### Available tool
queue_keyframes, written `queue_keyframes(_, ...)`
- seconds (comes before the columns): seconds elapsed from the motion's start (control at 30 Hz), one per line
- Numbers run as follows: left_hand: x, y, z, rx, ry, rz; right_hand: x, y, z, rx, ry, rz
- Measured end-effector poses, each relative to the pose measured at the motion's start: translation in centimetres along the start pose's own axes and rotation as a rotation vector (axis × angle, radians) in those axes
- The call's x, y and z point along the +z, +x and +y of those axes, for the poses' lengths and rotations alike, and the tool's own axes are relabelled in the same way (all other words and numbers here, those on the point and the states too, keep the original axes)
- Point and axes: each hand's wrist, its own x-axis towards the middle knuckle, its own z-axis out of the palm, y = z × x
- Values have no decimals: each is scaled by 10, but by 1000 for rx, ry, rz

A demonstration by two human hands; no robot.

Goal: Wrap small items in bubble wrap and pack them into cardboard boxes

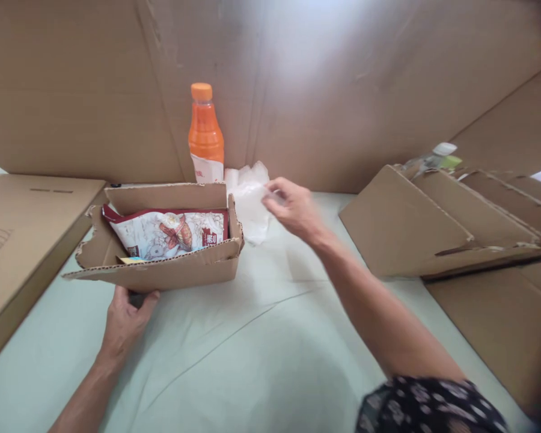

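Head view, left hand (pixel 125 322) partly hidden, under box (pixel 171 273)

Rough, matt corrugated cardboard in the box (pixel 162 273), ragged at the torn rim. Glossy printed plastic on the snack packet (pixel 166 233) inside. Smooth, shiny plastic in the bottle (pixel 205 135) at 12 o'clock. Thin, crinkled whitish plastic in the bag (pixel 250 201) at 1 o'clock. Matt, creased cloth (pixel 261 349) at 6 o'clock.
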Motion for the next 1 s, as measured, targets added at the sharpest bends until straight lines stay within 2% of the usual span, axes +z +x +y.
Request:
queue_keyframes(0.07, -1, 1, 3, -52, -4, -10, -56, -22, -8, -44, -11, -9)
queue_keyframes(0.13, -3, 1, 9, -66, -9, -25, -107, -39, -21, -105, -115, 20)
queue_keyframes(0.2, -4, 0, 15, -47, -13, -34, -145, -49, -37, -175, -284, 56)
queue_keyframes(0.27, -5, -1, 20, -38, -25, -42, -165, -51, -56, -214, -508, 76)
queue_keyframes(0.33, -6, -2, 25, -39, -22, -43, -166, -53, -74, -238, -722, 87)
queue_keyframes(0.4, -7, -4, 29, -39, -4, -36, -152, -61, -90, -304, -830, 23)
queue_keyframes(0.47, -8, -5, 31, -26, -7, -32, -127, -78, -100, -425, -767, -203)
queue_keyframes(0.57, -9, -7, 33, -10, -46, -42, -92, -117, -101, -541, -368, -669)
queue_keyframes(0.6, -9, -8, 33, -14, -52, -45, -85, -129, -97, -519, -200, -753)
queue_keyframes(0.63, -9, -8, 34, -16, -58, -48, -79, -137, -92, -457, -41, -782)
queue_keyframes(0.7, -9, -9, 35, -12, -78, -55, -69, -141, -79, -237, 183, -716)
queue_keyframes(0.8, -7, -9, 35, -1, -111, -45, -38, -125, -54, 73, 280, -532)
queue_keyframes(0.87, -6, -10, 34, 0, -140, -32, -4, -111, -41, 166, 309, -466)
queue_keyframes(1.0, -6, -4, 31, -23, -162, -55, 64, -93, -29, 221, 379, -440)
